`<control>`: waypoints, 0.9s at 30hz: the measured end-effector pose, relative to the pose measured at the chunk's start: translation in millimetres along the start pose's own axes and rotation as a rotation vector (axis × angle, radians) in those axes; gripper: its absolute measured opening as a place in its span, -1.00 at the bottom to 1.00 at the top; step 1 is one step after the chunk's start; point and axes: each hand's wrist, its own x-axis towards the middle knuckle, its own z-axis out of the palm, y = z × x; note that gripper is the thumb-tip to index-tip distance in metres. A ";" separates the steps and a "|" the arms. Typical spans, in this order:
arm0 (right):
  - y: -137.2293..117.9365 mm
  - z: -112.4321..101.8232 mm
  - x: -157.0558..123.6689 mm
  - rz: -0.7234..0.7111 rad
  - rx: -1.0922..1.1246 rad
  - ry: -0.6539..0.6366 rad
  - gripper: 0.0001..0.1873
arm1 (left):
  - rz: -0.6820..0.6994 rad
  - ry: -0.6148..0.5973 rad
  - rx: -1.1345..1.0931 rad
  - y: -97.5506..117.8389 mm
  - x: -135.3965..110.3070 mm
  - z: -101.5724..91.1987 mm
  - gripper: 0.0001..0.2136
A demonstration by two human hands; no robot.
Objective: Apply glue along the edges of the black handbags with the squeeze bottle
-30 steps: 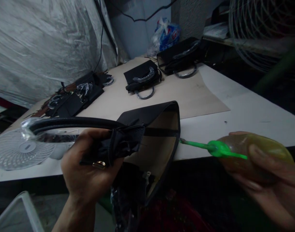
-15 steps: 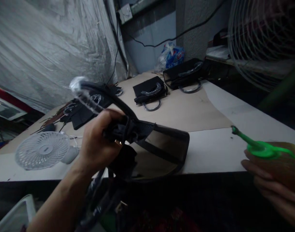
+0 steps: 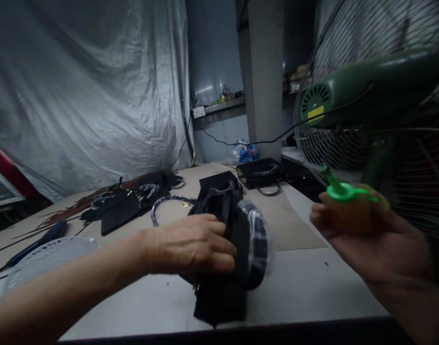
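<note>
two hands, a bag and a bottle at a crowded worktop

clock positions are read from the centre of the view; items run from largest to smallest. silver sheeting (image 3: 90,86) hangs at 10 o'clock. the pale worktop (image 3: 301,292) extends across 6 o'clock, partly covered by a brown sheet (image 3: 294,225), bare at 4 o'clock. a large green fan (image 3: 370,91) with a wire cage occupies 2 o'clock. the front black bag (image 3: 221,304), slightly blurred, is at 6 o'clock, near the worktop's front edge; its exact tilt cannot be told. other black bags (image 3: 120,211) lie on the brown sheet, chiefly between 8 and 9 o'clock. a small white fan (image 3: 43,256), between 8 and 9 o'clock, is partly hidden by the left forearm. a blue and white plastic bag (image 3: 248,152) sits at 2 o'clock. the left hand (image 3: 192,245), at 7 o'clock, is curled closed on the front black bag, thumb out of sight. the right hand (image 3: 380,251), between 3 and 4 o'clock, is wrapped around an amber-coloured bottle (image 3: 352,216), raised and well apart from that bag. a plastic-wrapped handle (image 3: 257,239) curves from the front black bag at 5 o'clock. a green nozzle (image 3: 340,190) tops the bottle, its tip directed toward 11 o'clock.
</note>
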 end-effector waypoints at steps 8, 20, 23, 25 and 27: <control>29.8 23.7 43.9 0.384 -0.039 -0.533 -0.71 | 0.206 0.092 0.160 25.5 -10.8 20.7 -0.84; 52.4 51.4 49.2 0.518 -0.097 -0.762 -0.47 | 0.507 0.108 0.389 24.0 1.9 29.4 -0.69; 54.3 54.7 40.9 0.541 -0.118 -0.712 -0.44 | 0.525 0.148 0.353 16.2 3.1 33.4 -0.67; 51.1 58.8 37.4 0.527 -0.144 -0.668 -0.45 | 0.539 0.163 0.333 9.5 2.8 35.0 -0.62; 47.0 63.7 34.9 0.473 -0.175 -0.610 -0.50 | 0.504 0.120 0.320 3.0 0.3 36.3 -0.60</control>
